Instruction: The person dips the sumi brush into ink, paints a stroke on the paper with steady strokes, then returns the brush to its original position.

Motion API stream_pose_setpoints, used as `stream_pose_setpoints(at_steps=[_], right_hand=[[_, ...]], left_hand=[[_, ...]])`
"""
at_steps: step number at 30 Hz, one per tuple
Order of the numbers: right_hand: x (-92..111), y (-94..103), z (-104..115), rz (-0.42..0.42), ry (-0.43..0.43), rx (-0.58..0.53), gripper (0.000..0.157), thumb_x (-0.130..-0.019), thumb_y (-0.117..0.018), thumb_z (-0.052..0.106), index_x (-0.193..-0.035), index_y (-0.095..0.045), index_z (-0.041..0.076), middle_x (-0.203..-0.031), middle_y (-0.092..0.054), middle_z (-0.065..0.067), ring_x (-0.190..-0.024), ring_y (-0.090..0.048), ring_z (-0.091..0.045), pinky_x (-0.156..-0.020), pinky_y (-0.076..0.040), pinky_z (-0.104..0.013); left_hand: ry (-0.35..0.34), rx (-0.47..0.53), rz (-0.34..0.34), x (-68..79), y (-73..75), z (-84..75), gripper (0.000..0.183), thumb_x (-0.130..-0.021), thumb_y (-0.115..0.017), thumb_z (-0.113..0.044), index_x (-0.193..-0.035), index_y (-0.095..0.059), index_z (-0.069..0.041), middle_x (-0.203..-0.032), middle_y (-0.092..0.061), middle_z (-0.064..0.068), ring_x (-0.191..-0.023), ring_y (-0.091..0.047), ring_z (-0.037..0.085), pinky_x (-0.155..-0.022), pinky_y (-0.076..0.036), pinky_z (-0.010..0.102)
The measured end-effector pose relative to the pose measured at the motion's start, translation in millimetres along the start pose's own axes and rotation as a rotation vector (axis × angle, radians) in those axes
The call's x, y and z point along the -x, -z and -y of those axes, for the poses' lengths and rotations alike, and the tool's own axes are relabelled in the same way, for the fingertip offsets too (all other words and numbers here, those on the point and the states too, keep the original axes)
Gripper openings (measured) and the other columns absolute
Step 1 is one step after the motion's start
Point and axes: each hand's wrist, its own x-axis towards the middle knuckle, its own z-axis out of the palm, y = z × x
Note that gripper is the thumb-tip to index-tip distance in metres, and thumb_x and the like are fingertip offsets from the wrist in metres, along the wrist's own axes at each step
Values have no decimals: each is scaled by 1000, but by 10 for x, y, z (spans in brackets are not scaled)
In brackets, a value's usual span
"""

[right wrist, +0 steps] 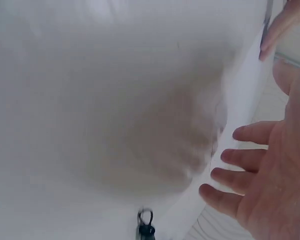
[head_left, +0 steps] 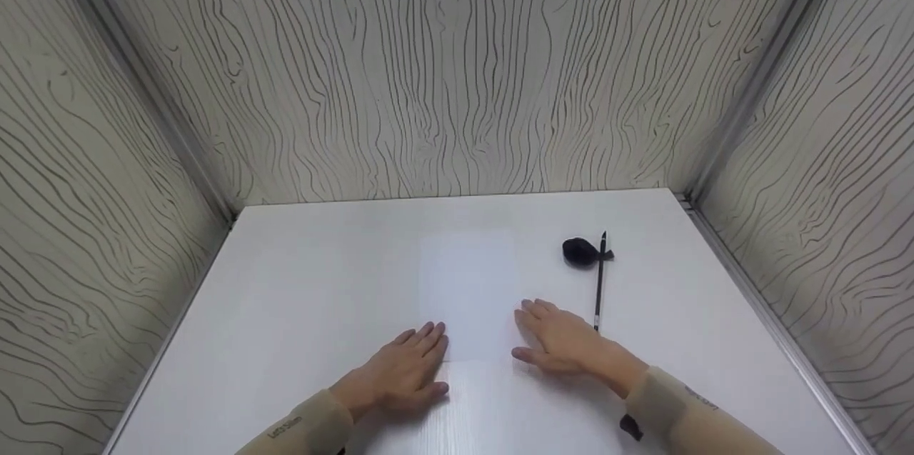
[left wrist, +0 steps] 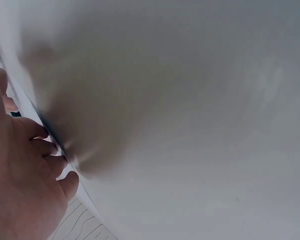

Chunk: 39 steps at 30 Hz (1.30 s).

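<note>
A pale sheet of paper (head_left: 468,291) lies flat in the middle of the white table (head_left: 300,283). My left hand (head_left: 407,369) rests palm down at the sheet's near left corner, fingers straight. Flat at the sheet's right edge lies my right hand (head_left: 557,341), fingers stretched forward. In the left wrist view the left hand's fingers (left wrist: 45,150) touch the table surface. The right wrist view shows the right hand's fingers (right wrist: 240,165) spread and straight. A thin black brush pen (head_left: 600,280) lies just right of the right hand, with a small black lump (head_left: 580,252) beside its far end.
Wood-grain panels (head_left: 457,69) wall in the table at the back and on both sides. Metal strips run along the table's left and right edges (head_left: 757,312).
</note>
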Motion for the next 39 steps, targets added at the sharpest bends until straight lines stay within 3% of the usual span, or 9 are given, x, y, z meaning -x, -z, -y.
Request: stream_pose_setpoints(at_steps=[8, 16, 28, 35, 39], right_hand=[[-5, 272, -320, -133, 3, 62, 63, -109, -70, 43, -156, -63, 3, -158, -66, -22, -149, -62, -45, -125, -51, -62], [101, 423, -625, -198, -5, 101, 42, -105, -75, 26, -141, -74, 5, -145, -73, -21, -138, -69, -45, -119, -56, -62], [240, 478, -1011, -245, 3, 173, 34, -95, -79, 8, -129, -79, 6, -129, -76, -15, -121, -73, -41, -110, -61, -61], [289, 431, -1197, -203, -5, 237, 35, -95, -80, 4, -130, -79, 7, -135, -76, -17, -127, -72, -42, -113, -59, -61], [289, 394, -1270, -227, 21, 267, 34, -94, -83, 3, -128, -79, 7, -134, -76, -17, -126, -73, -41, -112, -60, -60]], left_hand=[[-10, -36, -13, -2, 13, 31, 90, -113, -30, -67, -177, -30, -5, -189, -26, 12, -177, -28, 33, -142, -30, 53], [-13, -36, -3, -7, 27, 23, 90, -113, -30, -68, -177, -31, -5, -189, -26, 12, -177, -27, 32, -142, -30, 54], [-9, -30, 7, 2, 28, 23, 93, -111, -31, -71, -178, -29, -6, -189, -24, 12, -177, -26, 31, -143, -29, 53], [-13, -22, 16, -11, 29, 22, 97, -110, -33, -74, -178, -28, -6, -190, -22, 12, -178, -24, 32, -142, -29, 54], [-14, -15, 18, -13, 39, 13, 99, -109, -34, -75, -178, -27, -5, -190, -21, 12, -178, -24, 32, -143, -29, 55]])
